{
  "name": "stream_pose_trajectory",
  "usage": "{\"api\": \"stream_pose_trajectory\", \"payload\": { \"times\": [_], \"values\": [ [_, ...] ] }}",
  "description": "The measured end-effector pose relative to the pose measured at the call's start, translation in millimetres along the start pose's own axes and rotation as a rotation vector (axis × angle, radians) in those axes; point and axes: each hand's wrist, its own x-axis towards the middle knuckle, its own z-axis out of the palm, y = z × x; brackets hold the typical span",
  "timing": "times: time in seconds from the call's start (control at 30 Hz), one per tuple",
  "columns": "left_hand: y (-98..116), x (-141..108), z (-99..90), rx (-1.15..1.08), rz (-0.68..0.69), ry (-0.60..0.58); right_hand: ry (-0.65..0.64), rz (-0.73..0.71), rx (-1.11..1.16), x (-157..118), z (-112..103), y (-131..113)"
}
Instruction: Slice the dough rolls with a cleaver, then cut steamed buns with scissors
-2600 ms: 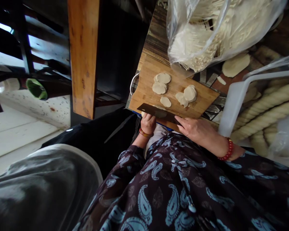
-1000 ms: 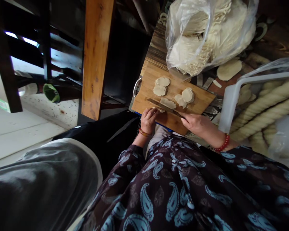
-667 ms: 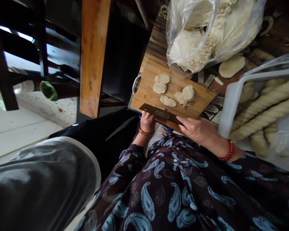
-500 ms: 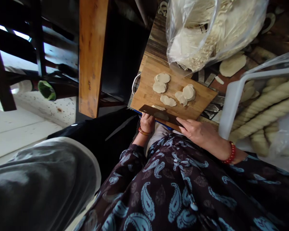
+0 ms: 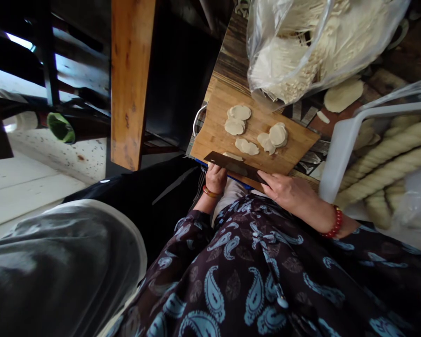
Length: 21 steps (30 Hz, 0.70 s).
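Here's dull dark metal on the cleaver, lying across the smooth, honey-toned bamboo of the cutting board, matt, soft dough wrappers on that wood, a glossy, crinkled clear plastic bag alongside, and matt paisley cloth in front!

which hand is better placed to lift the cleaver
Probably the right hand: its fingers rest on the cleaver, while the left hand sits lower, at the near edge of the cutting board.

On a wood-grain tabletop were laid a bamboo cutting board, a clear plastic bag packed with pale strands, and a flat round of dough, with a sliver of dough placed just beside it.
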Motion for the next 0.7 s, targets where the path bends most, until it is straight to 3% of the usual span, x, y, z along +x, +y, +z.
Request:
{"api": "stream_pose_trajectory", "payload": {
  "times": [0.5, 0.7],
  "values": [
    [1.3, 11.7, -9.0, 0.005, 0.116, 0.012, -0.054, -0.008, 0.04, 21.0, -11.4, -8.7],
    [-1.0, 13.3, -9.8, 0.016, 0.104, -0.025, -0.104, 0.028, 0.014, 29.8, -20.4, -16.0]
  ]
}}
